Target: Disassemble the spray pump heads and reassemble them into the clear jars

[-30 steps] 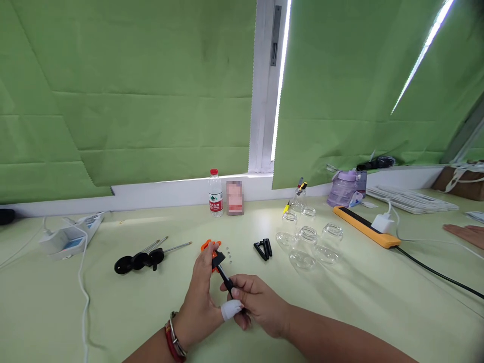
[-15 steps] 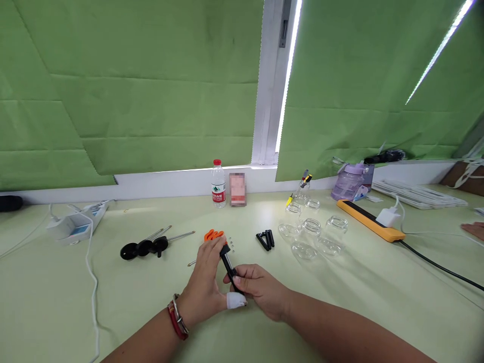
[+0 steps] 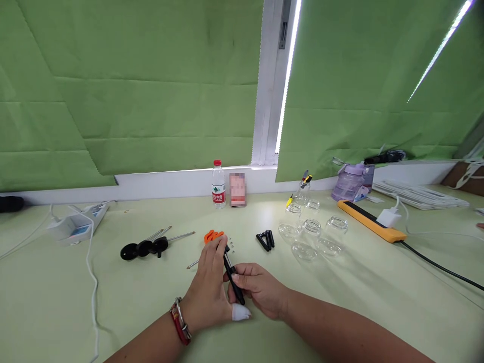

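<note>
My right hand (image 3: 260, 292) is closed round a thin black rod-like tool (image 3: 232, 280) held slanted above the table. My left hand (image 3: 209, 295), with a white bandage on the thumb and bracelets at the wrist, pinches the tool's upper end with its fingertips. Just behind the fingers lie an orange plastic part (image 3: 212, 235) and a few tiny screws (image 3: 231, 247). A thin metal pin (image 3: 192, 263) lies on the table left of my left hand.
Black round-headed tools with metal shafts (image 3: 145, 247) lie to the left, black clips (image 3: 265, 239) and several clear glass jars (image 3: 310, 234) to the right. A water bottle (image 3: 218, 185), a power strip (image 3: 370, 227) with cable, a white device (image 3: 73, 227) and another person's fingertip (image 3: 480, 226) sit further out.
The view tilted slightly over the second. My left hand slid down along the tool and its bandaged thumb dropped lower; my right hand kept its grip. The other person's hand at the right edge withdrew.
</note>
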Available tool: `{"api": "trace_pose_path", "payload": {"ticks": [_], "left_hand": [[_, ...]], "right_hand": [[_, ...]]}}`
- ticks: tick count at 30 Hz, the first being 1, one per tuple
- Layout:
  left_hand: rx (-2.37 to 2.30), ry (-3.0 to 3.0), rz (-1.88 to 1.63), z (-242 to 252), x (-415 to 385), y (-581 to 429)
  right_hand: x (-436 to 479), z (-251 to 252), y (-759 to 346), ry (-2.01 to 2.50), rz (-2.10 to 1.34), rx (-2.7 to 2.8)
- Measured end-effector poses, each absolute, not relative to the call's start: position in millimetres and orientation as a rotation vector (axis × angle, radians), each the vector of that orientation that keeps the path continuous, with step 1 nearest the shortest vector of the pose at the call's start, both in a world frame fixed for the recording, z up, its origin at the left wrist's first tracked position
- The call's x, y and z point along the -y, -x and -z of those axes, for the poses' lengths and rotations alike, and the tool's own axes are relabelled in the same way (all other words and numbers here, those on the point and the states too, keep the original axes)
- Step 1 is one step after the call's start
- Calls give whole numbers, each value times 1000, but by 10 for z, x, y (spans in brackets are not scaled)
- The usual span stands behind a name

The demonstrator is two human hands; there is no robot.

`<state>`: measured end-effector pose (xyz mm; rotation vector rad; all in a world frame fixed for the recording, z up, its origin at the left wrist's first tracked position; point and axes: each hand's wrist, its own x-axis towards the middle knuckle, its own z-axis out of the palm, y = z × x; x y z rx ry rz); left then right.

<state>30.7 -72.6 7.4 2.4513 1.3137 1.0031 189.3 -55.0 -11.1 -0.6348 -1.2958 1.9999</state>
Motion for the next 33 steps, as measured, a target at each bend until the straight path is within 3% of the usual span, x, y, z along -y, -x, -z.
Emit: {"api": "trace_pose_path", "payload": {"ticks": [10, 16, 18, 24, 33], "left_hand": [[-1260, -2293, -1167, -62, 770, -358], [-1285, -2183, -1146, -160, 801, -278], [-1326, -2100, -1097, -200, 795, -229], [-1239, -1799, -873, -387, 813, -146], [-747, -1003, -722, -484, 897, -159]], "right_hand": [[532, 110, -1900, 588, -2095, 1260], [432, 107, -1996, 613, -2014, 1533], [333, 157, -2047, 735, -1820, 1676], [1, 365, -2106, 1179, -740, 2025], [-120, 306, -1949, 1243, -413, 2323]]}}
